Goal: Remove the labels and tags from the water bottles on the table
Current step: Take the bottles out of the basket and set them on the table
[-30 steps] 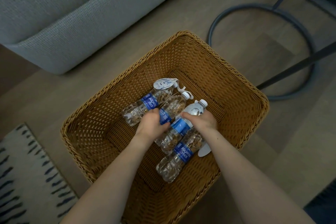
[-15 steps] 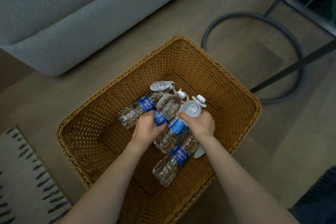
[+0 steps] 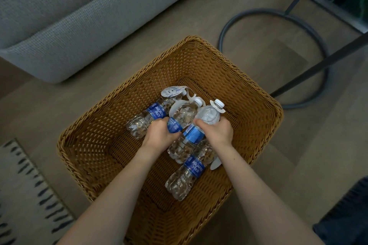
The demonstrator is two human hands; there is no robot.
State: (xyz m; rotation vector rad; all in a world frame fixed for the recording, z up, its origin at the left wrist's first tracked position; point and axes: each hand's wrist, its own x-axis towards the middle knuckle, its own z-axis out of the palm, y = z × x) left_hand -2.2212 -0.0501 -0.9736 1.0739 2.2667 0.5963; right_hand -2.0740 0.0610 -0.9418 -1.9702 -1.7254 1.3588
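A deep rectangular basket of woven tan wicker (image 3: 249, 93) stands on the wooden plank floor (image 3: 268, 165), and in it lie four clear plastic water bottles (image 3: 179, 183) with blue wrap labels and white caps. The left hand (image 3: 160, 134) curls its fingers round the blue label of the second bottle from the left (image 3: 184, 114), whose neck carries a looped white paper tag (image 3: 175, 106). The right hand (image 3: 216, 129) grips the shoulder of the third bottle (image 3: 194, 135), thumb on one side and fingers on the other; a white tag collar (image 3: 218, 108) sits just under its cap. The leftmost bottle (image 3: 153, 114) lies on the basket bottom just beside the second, with an oval printed white tag (image 3: 172, 92) at its neck. The nearest bottle (image 3: 189, 173) lies partly under the third bottle and the right wrist, a plain white tag (image 3: 216, 163) showing beside it. Beyond the basket are a grey fabric sofa (image 3: 69, 16) and a dark metal ring base (image 3: 294, 20); a pale rug with dark dashes (image 3: 22, 195) lies at the near left
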